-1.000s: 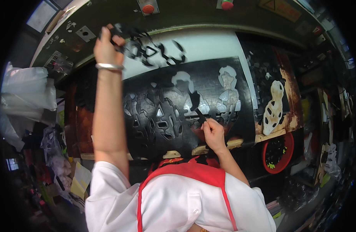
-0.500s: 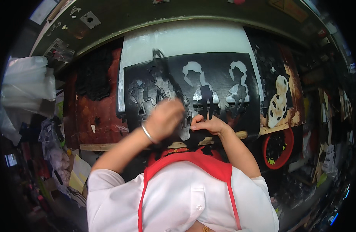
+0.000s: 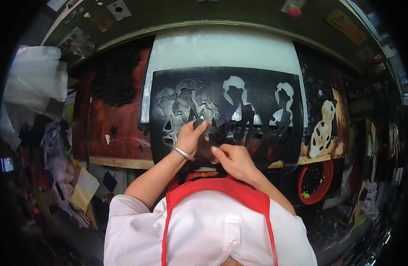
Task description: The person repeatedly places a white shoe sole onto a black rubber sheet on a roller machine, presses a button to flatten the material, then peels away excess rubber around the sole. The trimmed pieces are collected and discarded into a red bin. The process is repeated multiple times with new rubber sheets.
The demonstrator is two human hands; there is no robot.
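A wide black sheet (image 3: 262, 86) with several cut-out shapes lies in front of me, over a white board (image 3: 221, 48). White shows through two openings on its right half. On its left half, cut pieces (image 3: 193, 99) sit loosely in and over the openings. My left hand (image 3: 191, 136), with a silver bangle on its wrist, is closed on a bunched black cut piece (image 3: 215, 134) above the sheet's near part. Just right of it, my right hand (image 3: 235, 162) has thumb and fingers drawn together by the piece's lower end; what they pinch is hard to make out.
A dark pile of black pieces (image 3: 115, 84) rests on the reddish board (image 3: 117, 137) at left. A pale cut piece with holes (image 3: 322, 128) lies at right, above a red tub (image 3: 330, 181) of scraps. Clear plastic bags (image 3: 40, 75) hang far left. A green machine beam (image 3: 239, 15) spans the back.
The long black strip swinging from my left hand is now gathered up in it, and that hand has slowed. My right hand has shifted slightly lower, and the view has tilted a little.
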